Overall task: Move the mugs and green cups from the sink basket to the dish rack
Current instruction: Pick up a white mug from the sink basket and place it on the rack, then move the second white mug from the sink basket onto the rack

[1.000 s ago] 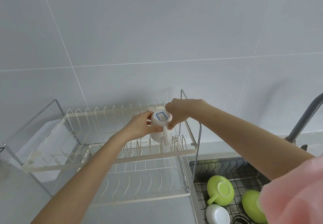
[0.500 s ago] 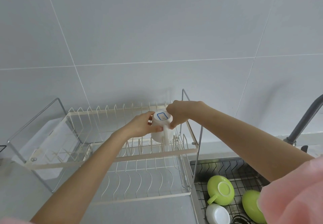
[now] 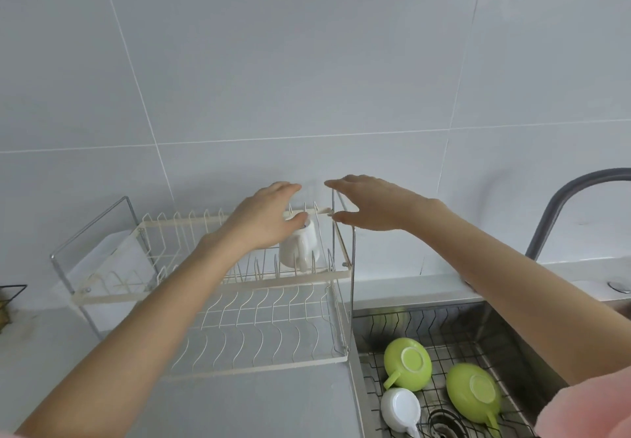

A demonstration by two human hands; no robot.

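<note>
1. Hovering my left hand [image 3: 263, 220] and right hand [image 3: 370, 205], both spread and empty, over the dish rack [image 3: 218, 296].
2. White mug [image 3: 300, 244] sits upside down on its upper tier.
3. Two green cups [image 3: 408, 364] and another mug [image 3: 401, 410] lie in my sink basket [image 3: 444, 328].

Two white mugs: one [image 3: 299, 246] at frame centre, one [image 3: 400, 411] lower right. Two green cups [image 3: 408, 363] [image 3: 473, 392], lower right.

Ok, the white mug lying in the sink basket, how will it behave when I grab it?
The white mug looks glossy, so it may be slippery, more so if wet. It is likely stiff and breakable, going by its ceramic look. It lies upside down on the wire sink basket close beside a green cup, so it might clink against it when lifted.
</note>
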